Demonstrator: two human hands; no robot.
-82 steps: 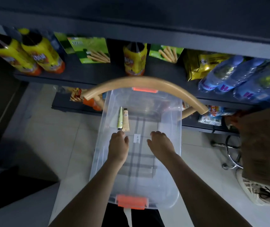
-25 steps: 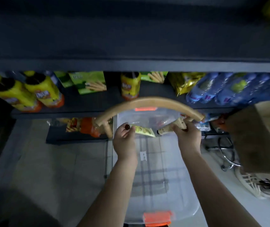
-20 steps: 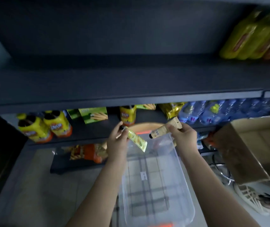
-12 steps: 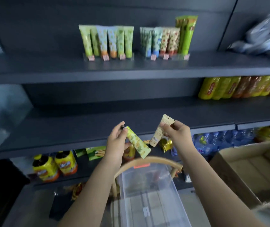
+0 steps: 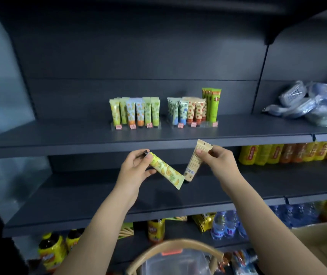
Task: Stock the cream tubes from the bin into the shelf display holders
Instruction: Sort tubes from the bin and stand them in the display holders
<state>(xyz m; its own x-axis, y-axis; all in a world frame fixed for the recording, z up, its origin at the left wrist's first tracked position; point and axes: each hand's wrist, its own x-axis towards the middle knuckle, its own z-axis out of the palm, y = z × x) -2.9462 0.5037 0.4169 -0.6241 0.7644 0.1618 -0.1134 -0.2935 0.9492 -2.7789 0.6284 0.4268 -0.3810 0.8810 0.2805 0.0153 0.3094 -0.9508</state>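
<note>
Head view. My left hand pinches a green tube near its dark cap, the crimped end slanting toward 4 o'clock. My right hand pinches a beige tube near its crimp, the cap toward 7 o'clock. On the shelf at 12 o'clock, the left holder carries upright green and blue tubes. The right holder carries blue, red-flowered and tall green ones. At 6 o'clock is the clear bin; I cannot tell its contents.

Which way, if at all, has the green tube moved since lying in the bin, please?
Yes, upward: the green tube has left the bin; the left hand holds it just below the stocked shelf.
</note>
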